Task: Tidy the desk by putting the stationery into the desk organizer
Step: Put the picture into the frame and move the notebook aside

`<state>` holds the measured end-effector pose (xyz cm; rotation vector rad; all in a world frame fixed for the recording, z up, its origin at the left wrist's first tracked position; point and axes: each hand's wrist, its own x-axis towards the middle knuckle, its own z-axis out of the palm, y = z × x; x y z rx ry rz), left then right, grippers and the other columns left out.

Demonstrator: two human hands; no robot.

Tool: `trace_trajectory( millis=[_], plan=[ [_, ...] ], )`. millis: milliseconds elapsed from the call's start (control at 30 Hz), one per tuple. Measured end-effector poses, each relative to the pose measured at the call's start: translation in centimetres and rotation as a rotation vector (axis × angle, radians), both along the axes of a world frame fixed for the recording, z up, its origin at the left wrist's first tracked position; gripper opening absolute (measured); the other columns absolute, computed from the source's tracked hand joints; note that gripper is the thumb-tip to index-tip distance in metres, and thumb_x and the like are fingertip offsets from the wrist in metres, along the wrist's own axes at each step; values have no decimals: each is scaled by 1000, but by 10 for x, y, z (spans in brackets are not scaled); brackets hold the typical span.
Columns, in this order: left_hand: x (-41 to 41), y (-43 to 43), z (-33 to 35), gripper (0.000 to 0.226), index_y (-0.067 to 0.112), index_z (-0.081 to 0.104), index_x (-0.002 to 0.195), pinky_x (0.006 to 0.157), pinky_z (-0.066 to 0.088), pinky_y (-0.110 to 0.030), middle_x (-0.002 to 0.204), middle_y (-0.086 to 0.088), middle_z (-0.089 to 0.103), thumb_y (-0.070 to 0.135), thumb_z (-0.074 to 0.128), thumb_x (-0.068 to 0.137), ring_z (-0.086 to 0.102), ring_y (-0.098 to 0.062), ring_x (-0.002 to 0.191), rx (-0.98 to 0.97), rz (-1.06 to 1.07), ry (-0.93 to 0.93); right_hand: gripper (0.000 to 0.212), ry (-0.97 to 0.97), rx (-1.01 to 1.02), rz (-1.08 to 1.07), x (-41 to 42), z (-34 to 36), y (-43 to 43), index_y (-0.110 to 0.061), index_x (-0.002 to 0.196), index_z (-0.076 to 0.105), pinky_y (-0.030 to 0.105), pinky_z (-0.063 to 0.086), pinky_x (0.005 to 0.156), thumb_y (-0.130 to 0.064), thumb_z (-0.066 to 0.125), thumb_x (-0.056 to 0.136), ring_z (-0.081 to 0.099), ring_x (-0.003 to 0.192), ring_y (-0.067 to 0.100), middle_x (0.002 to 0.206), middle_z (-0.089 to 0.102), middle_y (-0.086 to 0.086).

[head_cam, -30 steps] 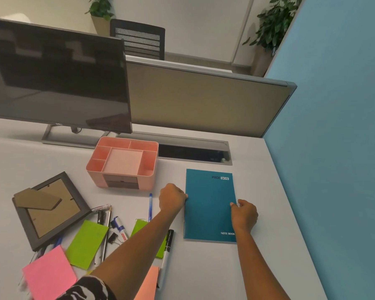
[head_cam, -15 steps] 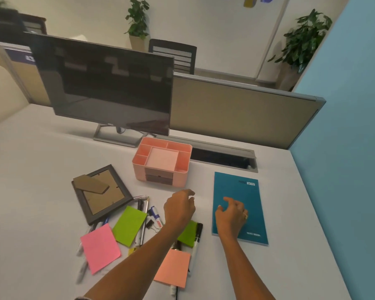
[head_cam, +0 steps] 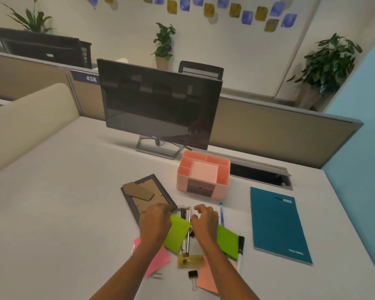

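Stationery (head_cam: pixel 187 231) lies scattered on a white desk (head_cam: pixel 63 213), in front of a pink desk organizer (head_cam: pixel 204 175).
Both hands hover over the pens: the left hand (head_cam: pixel 155 221) curled narrow, the right hand (head_cam: pixel 205 220) with fingers loosely spread, neither clearly holding anything.

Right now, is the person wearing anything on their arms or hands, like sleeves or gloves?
No gloves and no sleeves show. The left hand and the right hand are bare, and both forearms are bare all the way to the bottom edge of the picture. There may be a small ring on one of the right hand's fingers, but it is too blurry to be sure.
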<state>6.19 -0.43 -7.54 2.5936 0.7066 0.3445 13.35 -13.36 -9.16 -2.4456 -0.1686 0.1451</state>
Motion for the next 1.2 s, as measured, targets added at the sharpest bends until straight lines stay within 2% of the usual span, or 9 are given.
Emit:
trace_trajectory(
  millis=[100,167,367,533,733,833,1100,1167,1200],
  plan=[
    [-15,34,-8,26,24,68,113,92,44,-37,120,5,65,26,56,90,57,-21,113,-53,5,59,27,40,-32,45,-7,5,33,-19,111,62,35,40,90,-18,55,85,47,109,27,112,59,8],
    [-23,52,-13,32,22,63,121,94,43,-38,128,4,60,27,56,90,54,-21,117,-62,-40,115,28,70,-38,58,-12,7,53,-18,114,60,34,40,91,-20,55,86,46,111,27,114,58,9],
    [-34,91,-18,39,22,59,126,98,42,-34,136,2,53,35,61,89,49,-19,121,-76,-166,198,37,104,-109,17,-16,12,97,-16,122,53,35,41,91,-21,54,86,45,113,29,120,52,12],
    [-40,113,-24,53,24,50,133,106,36,-37,147,-2,39,44,63,86,37,-22,133,-45,-308,297,41,154,-170,-49,-16,10,114,-12,126,47,35,43,89,-24,55,88,48,114,29,126,48,13],
    [-42,129,-30,63,28,39,142,113,29,-41,155,-2,25,46,61,86,23,-23,142,-6,-458,356,50,245,-86,-176,-10,6,124,-14,133,43,35,47,87,-20,61,86,51,114,31,129,48,17],
    [-43,136,-30,65,27,34,144,114,27,-41,156,-2,22,44,60,87,18,-24,144,32,-514,348,49,279,-95,-188,-6,6,127,-15,131,46,33,46,86,-25,62,86,51,113,32,127,50,16],
    [-41,157,-33,63,30,30,146,118,13,-48,155,-5,27,28,59,90,25,-27,143,304,-671,332,42,334,-249,-138,-10,-4,130,-12,117,59,32,46,84,-42,55,88,54,106,26,118,59,12],
    [-42,166,-34,63,32,39,142,115,18,-53,149,-4,40,33,65,84,38,-26,137,341,-735,268,42,338,-214,-149,-11,-2,128,-10,114,60,31,46,82,-43,54,89,57,102,26,114,62,12],
    [-42,172,-35,64,34,46,136,110,27,-54,141,-1,51,40,72,77,50,-24,129,362,-773,242,41,335,-187,-151,-10,1,128,-8,112,61,29,44,79,-42,54,89,58,99,26,112,63,11]
  ],
)
